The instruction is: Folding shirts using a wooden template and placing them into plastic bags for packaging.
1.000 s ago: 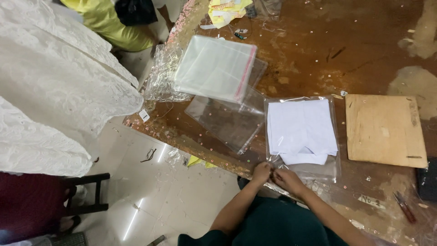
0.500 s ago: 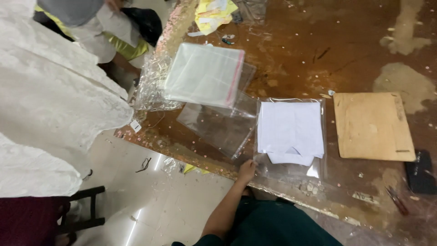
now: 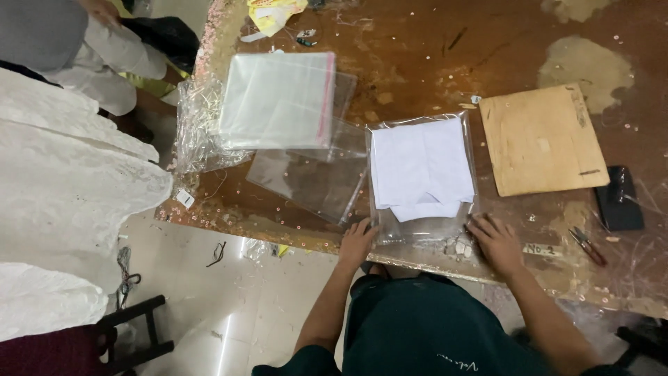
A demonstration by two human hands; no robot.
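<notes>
Both hands are down flat on the near edge of the wooden table (image 3: 431,42), spread well apart. The left hand (image 3: 357,242) presses the near-left corner of a clear plastic bag (image 3: 379,230), fingers open and laid out, not gripping anything. The right hand (image 3: 495,241) does the same at the near-right corner, palm down, fingers splayed. Neither hand is closed on the bag; they pin it by its 2 near corners.

Inside that bag sits a folded white garment (image 3: 422,168), and it lies straight ahead of the hands, on the far side of them, right between the 2. Its long axis runs near to far, away from the person's body, with the narrower folded end toward the hands. Both hands are about equally close to it; the garment's near edge sits just beyond the fingertips, not touching them as far as I can tell.

To the left, a stack of empty clear bags (image 3: 278,101) with a pink strip lies on a loose bag. To the right, a brown board (image 3: 541,139), then a dark case (image 3: 619,198) and small snips (image 3: 588,245). White lace fabric (image 3: 62,188) hangs off to the far left.
</notes>
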